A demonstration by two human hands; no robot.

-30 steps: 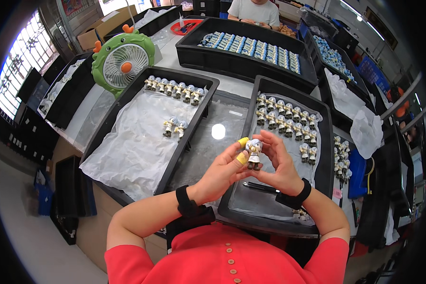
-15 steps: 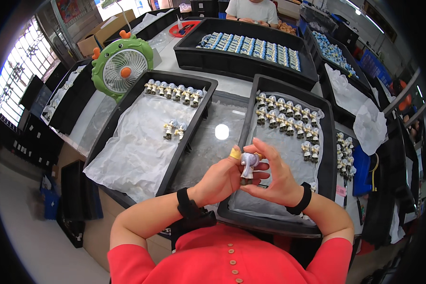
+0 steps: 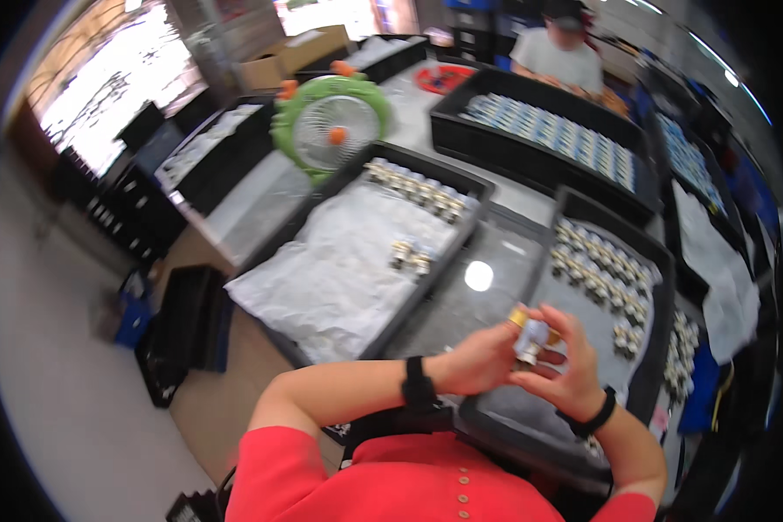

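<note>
I hold a small figurine (image 3: 531,339), pale lilac and white with a dark base, above the near left edge of the right tray (image 3: 661,261). My left hand (image 3: 477,361) is closed on it, with a yellow cover on the thumb tip. My right hand (image 3: 576,372) curls round its other side, index finger by the top and thumb by the base. Similar figurines (image 3: 596,277) stand in rows in that tray. In the left tray (image 3: 487,196), lined with white paper (image 3: 322,270), are a back row and a small group (image 3: 411,257). Motion blurs the finer details.
A green fan (image 3: 332,130) stands behind the left tray. Farther back, a large black tray (image 3: 531,161) holds rows of blue and white pieces. Opposite sits a person (image 3: 557,61) in a white shirt. More figurines (image 3: 680,357) lie right of the right tray, near a blue object (image 3: 703,396).
My head view has swung, so the trays, fan and hands appear farther right and lower, and tilted. The figurine stays between my two hands, with much the same grip.
</note>
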